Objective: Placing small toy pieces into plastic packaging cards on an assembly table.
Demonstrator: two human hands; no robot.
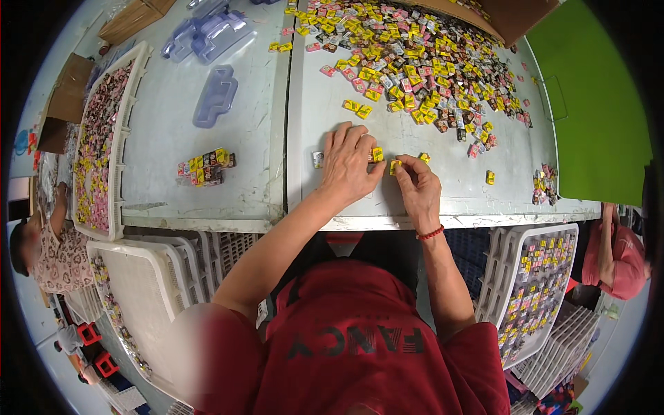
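My left hand (pixel 346 162) lies over some small boxes, its fingers stretched out and a little apart. A yellow box (pixel 377 153) shows beside its fingers, and a grey box (pixel 317 160) sticks out on its other side. What is under the palm is hidden. My right hand (pixel 420 190) pinches a small yellow box (pixel 395 167) between thumb and fingers, just right of the left hand. Another yellow box (pixel 425 158) lies by its knuckles. To the left stands a block of small boxes (pixel 206 167) set together, yellow, pink and brown.
A large pile of small boxes (pixel 415 69) covers the far table. Clear purplish plastic trays (pixel 216 97) lie at the far left. White crates of boxes stand left (pixel 138 69) and lower right (pixel 573 277). A green panel (pixel 602 104) borders the right. Other people (pixel 59 256) work nearby.
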